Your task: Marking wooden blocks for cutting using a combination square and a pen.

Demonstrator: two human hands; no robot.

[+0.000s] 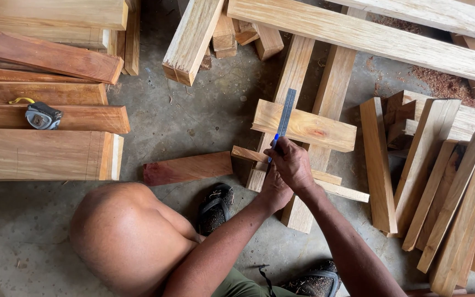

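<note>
While right hand (291, 163) grips a pen (273, 147), left hand (274, 190) (underneath) steadies the ruler (285, 116).

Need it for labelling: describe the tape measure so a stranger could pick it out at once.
Start at the stack of long reddish planks on the left of the concrete floor. The tape measure lies on top of them, far from both hands. It is the only non-wood thing there: a small grey case with a yellow loop.

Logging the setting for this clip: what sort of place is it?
Most likely a woodworking shop floor: cut planks and offcuts lie on bare concrete, sawdust is scattered about, and a tape measure sits on the boards.
</note>
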